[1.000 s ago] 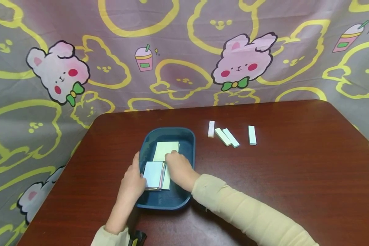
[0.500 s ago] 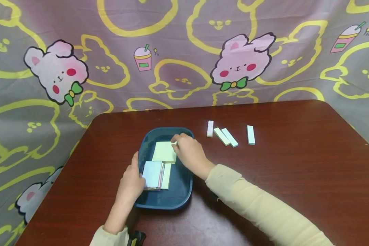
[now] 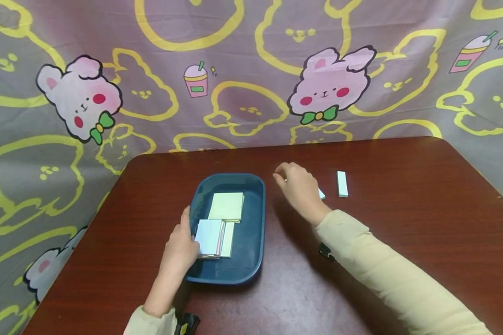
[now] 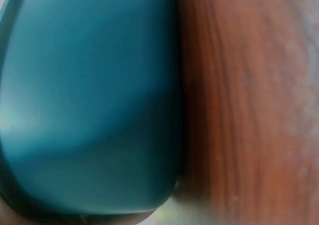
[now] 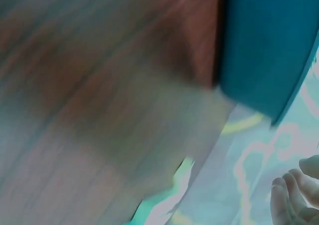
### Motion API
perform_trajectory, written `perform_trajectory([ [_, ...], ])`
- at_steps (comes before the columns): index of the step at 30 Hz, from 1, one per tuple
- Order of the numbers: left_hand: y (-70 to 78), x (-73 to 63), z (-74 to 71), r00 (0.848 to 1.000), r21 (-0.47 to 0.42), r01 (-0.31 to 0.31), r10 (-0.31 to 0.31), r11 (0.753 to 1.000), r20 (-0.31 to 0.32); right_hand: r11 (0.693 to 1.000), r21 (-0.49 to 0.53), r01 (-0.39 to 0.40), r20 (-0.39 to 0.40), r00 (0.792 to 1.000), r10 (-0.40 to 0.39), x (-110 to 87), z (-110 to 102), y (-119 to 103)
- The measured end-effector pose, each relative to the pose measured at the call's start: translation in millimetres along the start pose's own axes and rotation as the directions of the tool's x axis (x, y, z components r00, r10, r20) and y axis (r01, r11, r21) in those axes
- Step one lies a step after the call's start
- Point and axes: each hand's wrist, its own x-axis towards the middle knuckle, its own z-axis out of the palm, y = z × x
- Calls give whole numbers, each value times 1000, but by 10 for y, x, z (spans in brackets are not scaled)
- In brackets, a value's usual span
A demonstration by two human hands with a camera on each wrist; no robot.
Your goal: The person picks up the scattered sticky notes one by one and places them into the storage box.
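Observation:
My left hand (image 3: 179, 244) grips the left wall of a blue plastic tray (image 3: 263, 232), thumb over the rim and fingers along the outside. Inside the tray lie a pale green square notepad (image 3: 226, 205), a light blue square pad (image 3: 208, 236) stacked near the thumb, and a pale green strip (image 3: 227, 239) beside it. My right hand (image 3: 297, 188) is over the small paper blocks right of the tray, fingers loosely bent, thumb apart from them in the right wrist view. It hides most of these blocks; the end of one narrow block (image 3: 321, 194) shows past it.
Another narrow pale block (image 3: 342, 184) lies farther right on the dark red wooden table (image 3: 423, 209). A patterned cloth (image 3: 251, 70) hangs behind the table. In the left wrist view the tray's outer wall (image 4: 94, 85) fills the left half.
My right hand has left the tray and moved right, over the narrow blocks on the table. The pads now lie uncovered in the tray. My left hand keeps its hold on the tray.

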Motion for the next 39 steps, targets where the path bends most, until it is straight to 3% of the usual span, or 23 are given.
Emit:
perform_trajectory([
  [5,4,-3,-3,1000,-2,-4,4,1000,-2,991,53,-119,-26,992,121,98,-142,333],
  [11,11,-4,-13,1000,1,0,0,1000,-2,964,96,-248,-34,967,252,128,-267,683],
  [20,9,4,-16,1000,5,1,-1,1000,0,894,110,-435,11,899,437,76,-339,1019],
  [27,10,14,-6,1000,-4,1,-1,1000,4,865,76,-496,47,868,494,52,-300,1199],
  [39,8,25,2,1000,-9,8,-8,1000,2,828,57,-558,119,827,549,38,-298,1233],
])
